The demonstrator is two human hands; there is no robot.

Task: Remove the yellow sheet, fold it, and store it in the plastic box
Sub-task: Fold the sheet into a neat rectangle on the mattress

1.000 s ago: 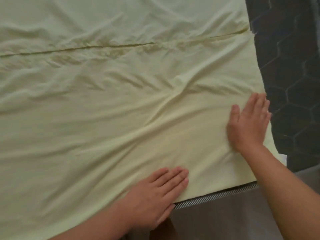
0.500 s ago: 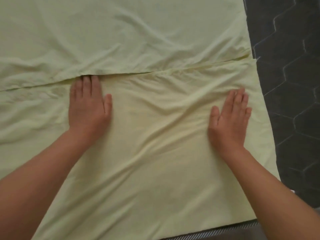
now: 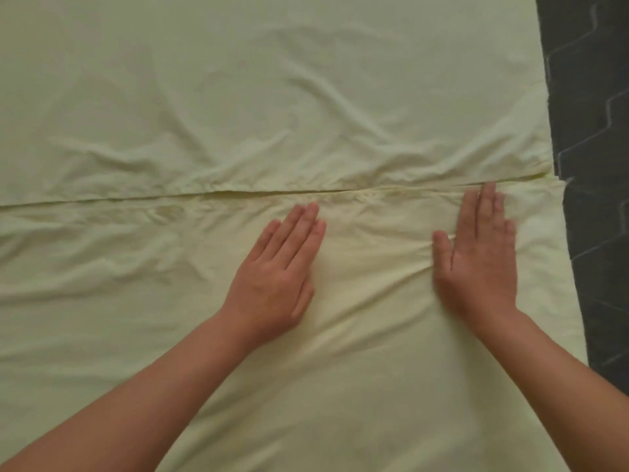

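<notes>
Place: a bedroom, most likely in a home.
Evidence: yellow sheet (image 3: 272,97) spread flat over a dark mattress (image 3: 592,131) with quilted hexagon stitching along its right edge.

A dark grey quilted surface (image 3: 592,137) stitched with pale zigzag, hexagon-like lines runs down the right edge of the view, from the top to below the middle. Soft, even light falls across it, casting no hard shadows.
</notes>
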